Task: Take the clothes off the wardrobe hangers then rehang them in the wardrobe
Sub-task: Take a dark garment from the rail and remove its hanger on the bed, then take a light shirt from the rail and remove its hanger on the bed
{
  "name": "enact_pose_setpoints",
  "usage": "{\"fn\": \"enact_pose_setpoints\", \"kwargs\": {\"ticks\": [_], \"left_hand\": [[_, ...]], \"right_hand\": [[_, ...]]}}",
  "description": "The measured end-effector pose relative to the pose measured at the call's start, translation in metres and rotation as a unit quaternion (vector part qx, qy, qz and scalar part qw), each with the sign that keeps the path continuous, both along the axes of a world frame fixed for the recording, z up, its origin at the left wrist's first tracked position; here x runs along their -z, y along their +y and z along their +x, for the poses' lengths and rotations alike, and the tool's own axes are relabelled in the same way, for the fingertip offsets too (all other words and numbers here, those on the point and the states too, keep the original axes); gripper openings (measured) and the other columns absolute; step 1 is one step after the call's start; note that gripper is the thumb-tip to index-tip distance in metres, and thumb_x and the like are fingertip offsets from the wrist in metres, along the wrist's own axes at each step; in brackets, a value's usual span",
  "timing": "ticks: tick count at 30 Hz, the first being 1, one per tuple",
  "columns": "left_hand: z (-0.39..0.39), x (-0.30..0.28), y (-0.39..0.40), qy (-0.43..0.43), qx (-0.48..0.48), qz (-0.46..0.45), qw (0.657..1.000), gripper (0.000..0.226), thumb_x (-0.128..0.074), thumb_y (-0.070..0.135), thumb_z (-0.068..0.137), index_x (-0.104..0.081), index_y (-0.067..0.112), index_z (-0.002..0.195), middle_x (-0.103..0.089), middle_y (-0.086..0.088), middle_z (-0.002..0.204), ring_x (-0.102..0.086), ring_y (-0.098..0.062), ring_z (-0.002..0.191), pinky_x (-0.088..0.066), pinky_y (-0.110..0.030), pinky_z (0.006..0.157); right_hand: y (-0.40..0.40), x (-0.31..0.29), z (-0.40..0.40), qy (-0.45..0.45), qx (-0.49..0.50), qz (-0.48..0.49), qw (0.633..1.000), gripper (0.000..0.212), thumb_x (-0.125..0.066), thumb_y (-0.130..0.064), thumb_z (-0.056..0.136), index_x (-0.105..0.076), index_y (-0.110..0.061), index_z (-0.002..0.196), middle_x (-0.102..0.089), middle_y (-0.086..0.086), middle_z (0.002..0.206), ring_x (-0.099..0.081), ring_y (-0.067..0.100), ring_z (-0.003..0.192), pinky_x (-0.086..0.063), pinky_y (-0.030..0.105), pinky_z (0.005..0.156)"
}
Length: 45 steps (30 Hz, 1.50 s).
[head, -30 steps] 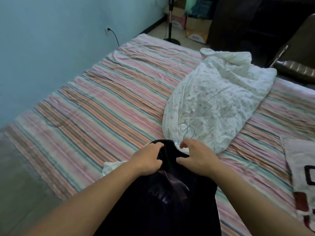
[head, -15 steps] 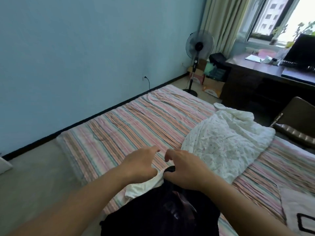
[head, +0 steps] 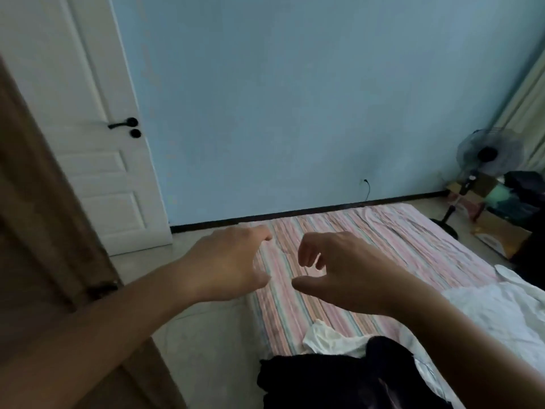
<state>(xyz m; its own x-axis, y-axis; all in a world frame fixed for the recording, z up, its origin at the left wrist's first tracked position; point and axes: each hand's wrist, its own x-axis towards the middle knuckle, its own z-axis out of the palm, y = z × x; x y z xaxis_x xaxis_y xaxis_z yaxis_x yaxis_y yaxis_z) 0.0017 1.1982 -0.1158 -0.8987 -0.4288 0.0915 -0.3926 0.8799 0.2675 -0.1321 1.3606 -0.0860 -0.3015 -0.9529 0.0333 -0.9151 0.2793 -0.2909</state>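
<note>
Both hands were up in the air over the bed, and neither one held anything. The left hand had a loose, wide grip with its fingers reaching forward. The right hand had its fingers softly curled and its thumb sticking out, with a gap between them. The two hands were near each other but not touching. The black garment lay in a heap at the near edge of the bed, below the hands and apart from them. A white garment poked out just behind it, touching it. A white quilt lay on the right side of the bed. A white door stood at the left, and a fan stood far off at the right
</note>
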Motion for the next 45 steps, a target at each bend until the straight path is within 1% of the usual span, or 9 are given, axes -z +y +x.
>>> {"fn": "enact_pose_setpoints", "kwargs": {"ticks": [9,13,16,21,26,32,36,43,45], "left_hand": [[0.142,-0.035,-0.033,0.041,-0.209,0.027,0.977,0.057,-0.071,0.052,0.077,-0.049,0.040,0.128,-0.059,0.015,0.087,-0.060,-0.003,0.071,-0.057,-0.032,0.061],[0.208,-0.048,-0.030,0.031,-0.290,0.059,0.955,0.054,-0.070,0.055,0.081,-0.046,0.046,0.128,-0.053,0.028,0.103,-0.059,-0.001,0.089,-0.049,-0.020,0.062],[0.253,-0.060,-0.018,0.028,-0.373,0.084,0.924,0.061,-0.070,0.057,0.080,-0.043,0.046,0.134,-0.044,0.028,0.110,-0.052,0.002,0.102,-0.047,-0.021,0.076],[0.319,-0.076,0.016,0.030,-0.501,0.089,0.860,0.042,-0.073,0.058,0.077,-0.054,0.043,0.110,-0.055,0.018,0.108,-0.057,-0.001,0.095,-0.055,-0.032,0.083],[0.390,-0.088,0.058,0.000,-0.556,0.118,0.823,0.079,-0.072,0.065,0.074,-0.040,0.040,0.142,-0.043,0.015,0.138,-0.049,-0.004,0.115,-0.048,-0.028,0.096],[0.471,-0.101,0.106,-0.011,-0.630,0.113,0.768,0.099,-0.072,0.066,0.074,-0.024,0.032,0.154,-0.032,0.009,0.156,-0.039,-0.009,0.135,-0.037,-0.024,0.108],[0.517,-0.109,0.139,-0.004,-0.682,0.100,0.724,0.103,-0.070,0.066,0.075,-0.015,0.035,0.156,-0.024,0.009,0.160,-0.033,-0.011,0.140,-0.032,-0.018,0.101],[0.589,-0.117,0.201,-0.016,-0.752,0.097,0.652,0.101,-0.071,0.068,0.073,-0.027,0.026,0.154,-0.034,0.003,0.157,-0.039,-0.013,0.137,-0.036,-0.025,0.108],[0.605,-0.117,0.219,-0.023,-0.773,0.094,0.627,0.093,-0.071,0.065,0.075,-0.037,0.024,0.150,-0.044,-0.001,0.149,-0.047,-0.012,0.127,-0.040,-0.020,0.097]], "right_hand": [[-0.100,-0.048,0.090,0.039,-0.216,-0.003,0.975,0.035,-0.063,-0.060,0.083,-0.056,-0.036,0.107,-0.062,-0.018,0.094,-0.060,0.002,0.084,-0.056,0.035,0.077],[-0.135,-0.060,0.126,0.056,-0.323,0.011,0.945,0.041,-0.061,-0.064,0.084,-0.055,-0.038,0.116,-0.061,-0.019,0.100,-0.060,0.003,0.086,-0.057,0.032,0.079],[-0.159,-0.064,0.157,0.050,-0.391,-0.006,0.919,0.040,-0.063,-0.063,0.084,-0.056,-0.038,0.115,-0.063,-0.018,0.103,-0.062,0.004,0.088,-0.058,0.029,0.078],[-0.183,-0.058,0.219,0.049,-0.472,-0.023,0.880,0.038,-0.065,-0.062,0.081,-0.051,-0.045,0.112,-0.059,-0.023,0.096,-0.058,-0.002,0.084,-0.051,0.020,0.070],[-0.191,-0.060,0.286,0.047,-0.539,-0.027,0.840,0.040,-0.063,-0.065,0.078,-0.046,-0.051,0.112,-0.053,-0.025,0.092,-0.053,-0.006,0.084,-0.047,0.019,0.070],[-0.192,-0.076,0.380,0.023,-0.603,-0.026,0.797,0.036,-0.065,-0.060,0.078,-0.054,-0.042,0.107,-0.059,-0.018,0.087,-0.059,-0.001,0.081,-0.055,0.030,0.075],[-0.188,-0.082,0.442,0.040,-0.635,-0.049,0.770,0.033,-0.065,-0.059,0.081,-0.056,-0.037,0.103,-0.063,-0.015,0.085,-0.061,0.001,0.078,-0.056,0.034,0.076],[-0.161,-0.083,0.539,-0.010,-0.712,-0.040,0.701,0.029,-0.066,-0.050,0.089,-0.059,-0.028,0.106,-0.065,-0.007,0.084,-0.062,0.008,0.074,-0.057,0.037,0.068],[-0.150,-0.081,0.566,0.008,-0.726,-0.069,0.684,0.032,-0.065,-0.051,0.089,-0.058,-0.026,0.108,-0.062,-0.008,0.082,-0.061,0.013,0.075,-0.054,0.038,0.066]]}}
